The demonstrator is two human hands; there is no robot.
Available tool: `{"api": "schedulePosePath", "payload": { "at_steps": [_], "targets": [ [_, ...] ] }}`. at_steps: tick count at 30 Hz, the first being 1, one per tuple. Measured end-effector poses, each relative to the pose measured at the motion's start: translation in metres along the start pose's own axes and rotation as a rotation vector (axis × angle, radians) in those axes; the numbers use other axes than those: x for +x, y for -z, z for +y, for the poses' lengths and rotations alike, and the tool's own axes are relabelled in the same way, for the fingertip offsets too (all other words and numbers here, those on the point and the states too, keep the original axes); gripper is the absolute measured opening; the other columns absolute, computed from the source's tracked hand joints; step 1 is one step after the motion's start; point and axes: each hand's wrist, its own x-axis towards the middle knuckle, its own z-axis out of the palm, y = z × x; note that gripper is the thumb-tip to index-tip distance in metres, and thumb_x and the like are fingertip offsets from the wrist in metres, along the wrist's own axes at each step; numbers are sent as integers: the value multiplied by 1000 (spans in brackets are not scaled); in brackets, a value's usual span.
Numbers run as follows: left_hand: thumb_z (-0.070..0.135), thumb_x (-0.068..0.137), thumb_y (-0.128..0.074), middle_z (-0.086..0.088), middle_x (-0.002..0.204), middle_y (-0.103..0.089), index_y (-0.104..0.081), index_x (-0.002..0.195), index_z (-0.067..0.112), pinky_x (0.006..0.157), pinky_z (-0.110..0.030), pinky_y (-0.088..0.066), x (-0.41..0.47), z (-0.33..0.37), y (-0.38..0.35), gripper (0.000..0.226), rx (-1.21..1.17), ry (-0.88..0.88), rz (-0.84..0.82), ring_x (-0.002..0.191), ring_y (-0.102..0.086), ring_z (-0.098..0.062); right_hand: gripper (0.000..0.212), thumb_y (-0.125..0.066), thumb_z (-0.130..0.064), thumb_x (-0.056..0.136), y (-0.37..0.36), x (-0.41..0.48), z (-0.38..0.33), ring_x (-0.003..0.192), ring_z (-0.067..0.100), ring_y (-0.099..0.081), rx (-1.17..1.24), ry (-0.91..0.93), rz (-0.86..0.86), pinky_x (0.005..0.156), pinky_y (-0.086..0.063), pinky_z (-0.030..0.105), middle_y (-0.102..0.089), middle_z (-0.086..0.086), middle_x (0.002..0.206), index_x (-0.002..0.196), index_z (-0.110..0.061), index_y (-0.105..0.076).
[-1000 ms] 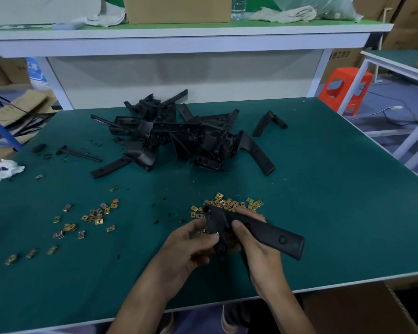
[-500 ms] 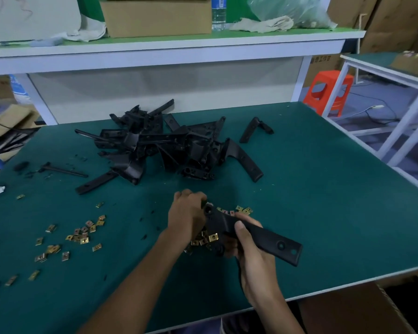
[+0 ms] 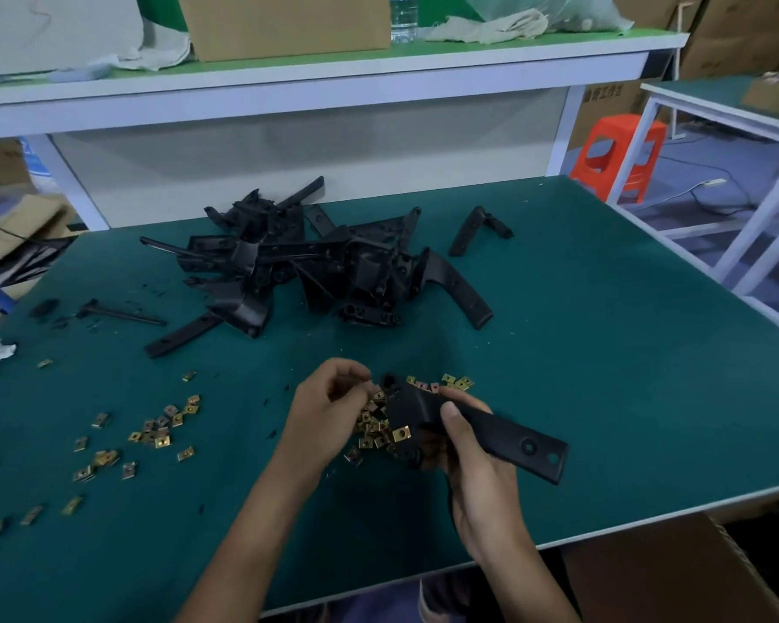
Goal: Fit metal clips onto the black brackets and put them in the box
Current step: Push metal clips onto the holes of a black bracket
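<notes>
A: What is in your right hand (image 3: 477, 465)?
B: Your fingers wrap tight round a black bracket (image 3: 509, 436), just above the near side of the green table (image 3: 603, 353). One gold clip (image 3: 401, 434) sits on it.
A: And your left hand (image 3: 329, 406)?
B: It is curled over the heap of metal clips (image 3: 372, 431) beside the bracket. I cannot tell if it has pinched one.
A: The other brackets (image 3: 315, 267)?
B: Piled farther back.

right hand (image 3: 477, 469): grips bracket (image 3: 513, 438) | left hand (image 3: 329, 402): curled beside clips (image 3: 374, 431)
</notes>
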Motion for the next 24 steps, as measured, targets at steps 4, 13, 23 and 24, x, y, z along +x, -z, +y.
{"api": "schedulePosePath", "payload": {
  "at_steps": [4,13,23,24],
  "targets": [
    [17,98,-62,14,86,-72,-73,102,28,69,-17,-50,-32,-6,9,15,-163,23,-12,77,-63,2,35,-65,-27,90,1,1,1,81,20,-71,-2,5,-20,60,-55,27,-77,12,101,118,-6,-68],
    [15,98,-62,-11,87,-72,-77,97,19,77,-31,-54,-46,-4,3,15,-351,53,-24,78,-64,-16,38,-65,-28,87,3,1,3,95,30,-70,-29,-1,-14,75,-55,40,-74,16,115,119,-6,-68],
    [9,98,-58,-10,101,-74,-69,108,7,69,-23,-56,-47,2,-9,15,-685,246,-65,83,-68,-13,32,-65,-20,89,3,2,6,119,41,-63,-36,-4,12,104,-47,57,-71,19,121,117,-3,-68],
    [10,97,-59,-9,100,-75,-69,107,8,68,-23,-56,-47,2,-9,14,-690,255,-79,82,-68,-12,33,-65,-20,89,3,2,6,120,43,-62,-34,0,12,105,-46,58,-71,20,121,117,-3,-67]
  ]
}}
